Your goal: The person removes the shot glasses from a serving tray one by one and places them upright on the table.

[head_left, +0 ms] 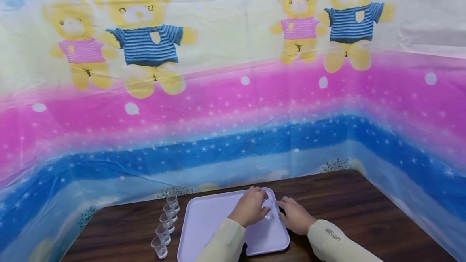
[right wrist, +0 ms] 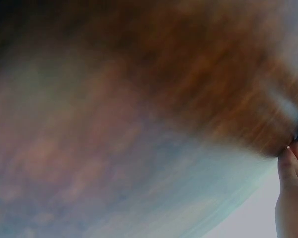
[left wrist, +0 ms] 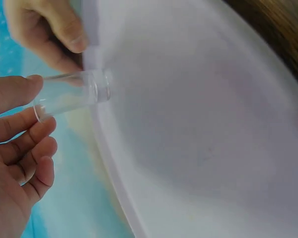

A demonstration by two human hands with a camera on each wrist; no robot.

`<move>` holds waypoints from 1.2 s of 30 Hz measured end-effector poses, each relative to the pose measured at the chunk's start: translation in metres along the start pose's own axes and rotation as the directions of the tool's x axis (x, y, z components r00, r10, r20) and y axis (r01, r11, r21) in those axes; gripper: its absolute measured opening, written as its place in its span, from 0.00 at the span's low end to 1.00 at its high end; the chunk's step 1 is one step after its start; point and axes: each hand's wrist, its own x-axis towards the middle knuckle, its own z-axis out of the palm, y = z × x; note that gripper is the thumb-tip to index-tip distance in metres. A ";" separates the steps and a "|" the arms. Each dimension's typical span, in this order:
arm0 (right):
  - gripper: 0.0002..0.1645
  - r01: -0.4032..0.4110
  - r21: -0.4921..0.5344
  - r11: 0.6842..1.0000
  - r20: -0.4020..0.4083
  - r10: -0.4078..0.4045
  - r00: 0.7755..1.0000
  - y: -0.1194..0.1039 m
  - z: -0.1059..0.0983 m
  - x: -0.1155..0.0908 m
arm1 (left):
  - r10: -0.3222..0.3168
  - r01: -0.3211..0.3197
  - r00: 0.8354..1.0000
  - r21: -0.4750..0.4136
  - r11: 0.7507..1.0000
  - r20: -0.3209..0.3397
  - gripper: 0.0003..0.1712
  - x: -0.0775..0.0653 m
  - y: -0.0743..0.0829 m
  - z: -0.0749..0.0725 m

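Observation:
A clear plastic cup (left wrist: 69, 94) stands with its base at the white tray (head_left: 214, 221). My left hand (head_left: 249, 207) pinches its rim between the thumb and fingertips, plainly seen in the left wrist view. In the head view this cup (head_left: 268, 212) is partly hidden by the left hand, near the tray's right side. Close by, my right hand (head_left: 295, 215) lies at the tray's right rim, thumb and forefinger apart and loosely bent. Only a few fingers (right wrist: 289, 171) of it show at the edge of the right wrist view.
Several clear cups (head_left: 159, 248) stand in a row on the dark wooden table (head_left: 338, 205), left of the tray. Behind the table hangs a cloth (head_left: 218, 144) printed with bears. The right wrist view is mostly blurred.

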 end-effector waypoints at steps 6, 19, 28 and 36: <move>0.23 -0.017 0.003 1.000 0.000 0.017 1.000 -0.002 -0.002 -0.002 | -0.028 0.028 1.000 -0.040 0.999 0.004 0.14 -0.011 -0.005 -0.017; 0.23 -0.045 0.019 0.999 0.023 0.044 0.999 0.002 0.000 0.000 | -0.111 0.108 0.994 -0.141 0.984 -0.010 0.13 -0.052 -0.047 -0.051; 0.23 -0.041 0.036 0.999 0.036 0.039 0.999 -0.004 -0.001 0.001 | -0.124 0.118 0.991 -0.104 0.988 -0.048 0.11 -0.098 -0.073 -0.076; 0.23 -0.059 0.037 0.998 0.033 0.058 0.998 -0.005 0.000 0.002 | -0.162 0.159 0.986 -0.068 0.985 -0.041 0.11 -0.138 -0.088 -0.093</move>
